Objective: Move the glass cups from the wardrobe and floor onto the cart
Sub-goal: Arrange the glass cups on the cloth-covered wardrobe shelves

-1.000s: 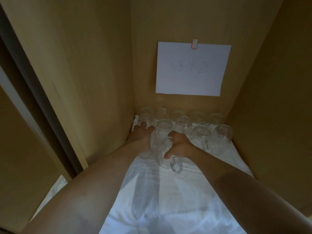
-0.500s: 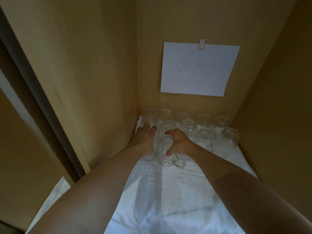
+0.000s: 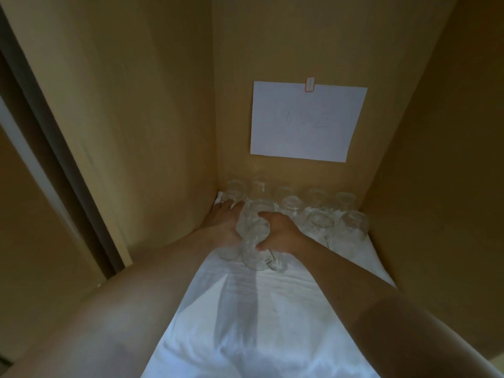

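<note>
Glass cups (image 3: pixel 313 211) crowd the back; the white cloth (image 3: pixel 261 323) ahead lies open.

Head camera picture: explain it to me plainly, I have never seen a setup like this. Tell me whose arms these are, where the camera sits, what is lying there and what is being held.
There is no machine here. A person wears a camera on the head, looking down at their own bare arms inside a wooden wardrobe. A white cloth covers its floor, with clear glass cups in rows at the back. A white paper sheet is clipped to the back wall. The right hand grips a handled glass cup. The left hand rests on cups beside it; its grip is unclear.
</note>
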`<action>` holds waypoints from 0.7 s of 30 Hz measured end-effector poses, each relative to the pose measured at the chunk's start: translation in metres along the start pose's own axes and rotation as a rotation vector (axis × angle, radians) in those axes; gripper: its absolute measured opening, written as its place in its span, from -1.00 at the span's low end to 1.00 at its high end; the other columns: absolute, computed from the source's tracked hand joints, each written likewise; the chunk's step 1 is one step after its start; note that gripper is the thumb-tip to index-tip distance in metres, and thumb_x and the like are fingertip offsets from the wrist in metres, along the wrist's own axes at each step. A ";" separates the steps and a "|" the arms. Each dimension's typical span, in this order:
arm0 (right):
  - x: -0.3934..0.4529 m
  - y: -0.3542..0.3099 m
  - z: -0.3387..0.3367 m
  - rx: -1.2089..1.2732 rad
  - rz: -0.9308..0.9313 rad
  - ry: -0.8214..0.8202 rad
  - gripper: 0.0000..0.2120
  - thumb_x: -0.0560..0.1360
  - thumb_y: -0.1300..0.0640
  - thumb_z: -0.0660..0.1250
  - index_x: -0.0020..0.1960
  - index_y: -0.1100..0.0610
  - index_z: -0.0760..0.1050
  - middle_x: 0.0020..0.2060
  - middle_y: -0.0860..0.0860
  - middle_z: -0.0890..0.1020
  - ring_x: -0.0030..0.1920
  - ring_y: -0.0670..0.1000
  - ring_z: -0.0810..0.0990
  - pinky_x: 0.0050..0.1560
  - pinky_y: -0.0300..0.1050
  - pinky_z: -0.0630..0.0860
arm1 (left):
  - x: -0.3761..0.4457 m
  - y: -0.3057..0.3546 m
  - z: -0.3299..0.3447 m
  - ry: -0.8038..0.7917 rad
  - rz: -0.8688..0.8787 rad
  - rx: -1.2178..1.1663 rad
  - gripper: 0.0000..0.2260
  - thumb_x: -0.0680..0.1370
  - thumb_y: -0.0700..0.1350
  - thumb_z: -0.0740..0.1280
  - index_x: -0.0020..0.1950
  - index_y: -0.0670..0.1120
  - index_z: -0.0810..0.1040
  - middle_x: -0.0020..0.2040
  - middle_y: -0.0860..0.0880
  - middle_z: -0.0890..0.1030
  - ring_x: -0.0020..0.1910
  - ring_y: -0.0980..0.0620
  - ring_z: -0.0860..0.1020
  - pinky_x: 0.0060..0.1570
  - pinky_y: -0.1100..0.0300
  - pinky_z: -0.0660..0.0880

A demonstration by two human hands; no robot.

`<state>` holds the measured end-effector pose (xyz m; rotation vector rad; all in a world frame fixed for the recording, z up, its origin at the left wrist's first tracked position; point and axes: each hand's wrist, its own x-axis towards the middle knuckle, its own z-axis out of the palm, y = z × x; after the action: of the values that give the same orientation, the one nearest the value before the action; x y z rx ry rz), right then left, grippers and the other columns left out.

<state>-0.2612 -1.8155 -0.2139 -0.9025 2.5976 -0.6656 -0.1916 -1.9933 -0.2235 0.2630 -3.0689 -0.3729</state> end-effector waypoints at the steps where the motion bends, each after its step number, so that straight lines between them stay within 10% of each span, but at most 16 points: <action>1: -0.002 -0.001 -0.003 -0.001 -0.003 0.007 0.01 0.31 0.11 0.66 0.61 0.08 0.20 0.53 0.10 0.34 0.51 0.10 0.34 0.36 -0.16 0.39 | -0.002 0.003 -0.004 0.014 -0.007 -0.022 -0.08 0.43 0.12 0.47 0.65 -0.03 0.05 0.60 -0.13 0.20 0.58 -0.16 0.14 0.56 -0.03 0.11; 8: -0.014 -0.004 -0.026 -0.010 -0.043 0.114 -0.13 0.34 0.02 0.63 0.55 0.10 0.33 0.46 0.07 0.46 0.43 0.06 0.45 0.20 -0.30 0.35 | -0.016 0.028 -0.027 0.091 -0.043 -0.056 -0.15 0.44 0.05 0.48 0.63 0.01 0.12 0.55 -0.10 0.28 0.50 -0.16 0.26 0.44 0.08 0.25; 21: -0.058 0.005 -0.043 -0.090 -0.100 0.125 -0.24 0.46 -0.15 0.49 0.55 0.05 0.32 0.48 0.10 0.41 0.48 0.17 0.35 0.40 0.04 0.44 | -0.063 0.076 -0.040 0.193 -0.166 -0.001 -0.19 0.42 0.09 0.48 0.59 0.05 0.19 0.44 -0.12 0.36 0.39 -0.23 0.37 0.30 -0.02 0.39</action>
<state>-0.2386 -1.7611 -0.1719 -1.0568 2.7264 -0.6553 -0.1391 -1.9192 -0.1681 0.5237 -2.8657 -0.3336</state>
